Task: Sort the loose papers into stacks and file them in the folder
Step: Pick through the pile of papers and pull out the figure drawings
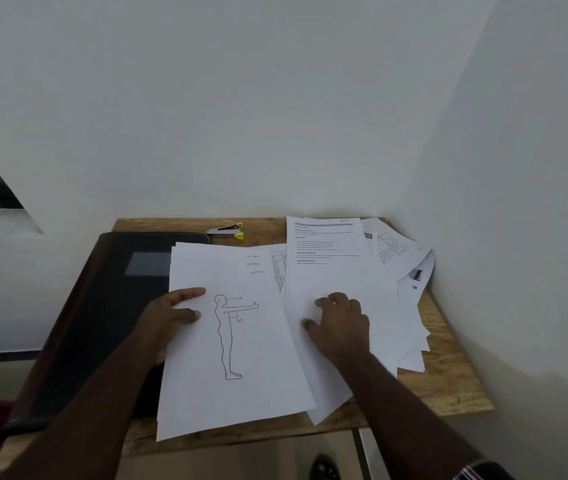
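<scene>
— Papers first: where do they lie?
— Loose papers [393, 258] are fanned over the right half of the wooden table [455, 379], their far corners close against the right wall and one printed sheet [324, 251] on top. A figure sheet [237, 344], drawn with a standing person and "90°", tops a small pile nearer the middle; its near corner overhangs the table's front edge.
— And the folder?
— A dark folder [102, 306] lies closed on the left, partly under that pile, its left side jutting past the table's edge.
— Hands?
— The left hand [168, 320] pinches the figure sheet's left edge, thumb on top, fingers beneath it. The right hand [339, 323] rests on the spread sheets with fingers bent; whether it is pinching a sheet, I cannot tell.
— Any bare wood?
— A strip along the back, where a small stapler [227, 230] with a yellow tip sits, and the near right corner.
</scene>
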